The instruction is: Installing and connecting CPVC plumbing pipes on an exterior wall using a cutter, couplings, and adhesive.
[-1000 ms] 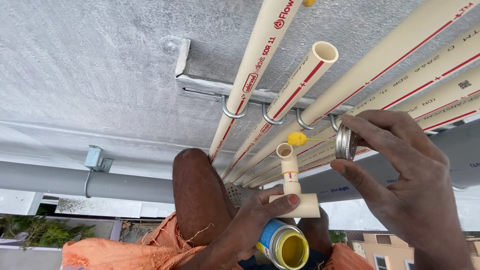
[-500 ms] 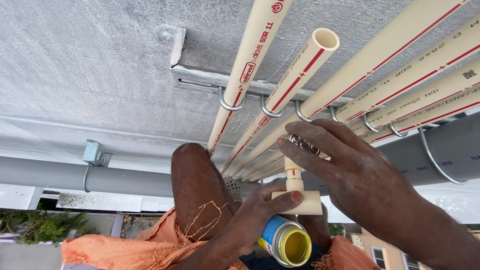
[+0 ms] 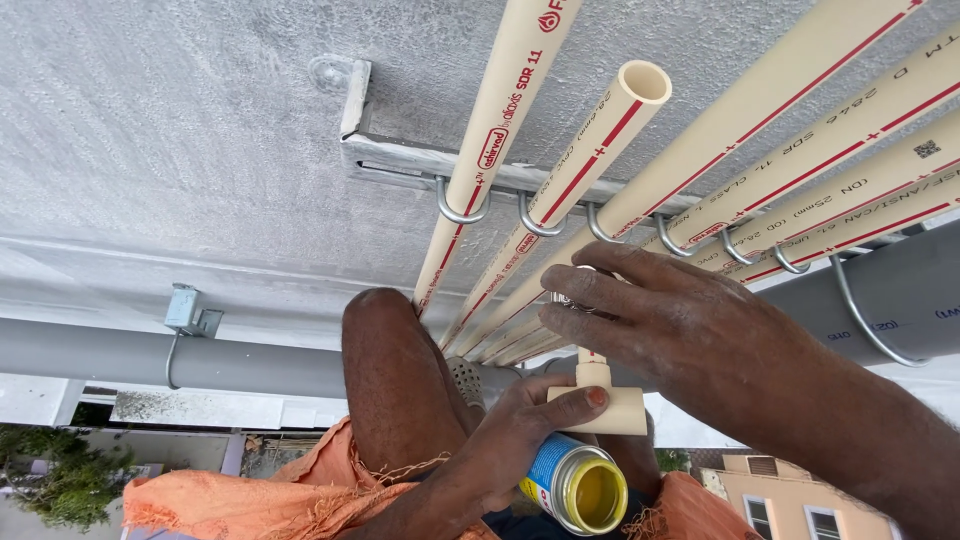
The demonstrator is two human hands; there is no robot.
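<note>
Just below the open-ended pipe [image 3: 590, 160], your left hand [image 3: 520, 440] clamps the tee fitting [image 3: 598, 400] and yellow can [image 3: 578, 488]; your right hand [image 3: 680, 330] closes on the fitting's stub. It looks light, rigid and slick: grip its crossbar.

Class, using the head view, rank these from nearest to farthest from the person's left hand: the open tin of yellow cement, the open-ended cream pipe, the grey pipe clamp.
1. open tin, in the left hand.
2. open-ended cream pipe, above, upper middle.
3. grey pipe clamp, far left.
</note>
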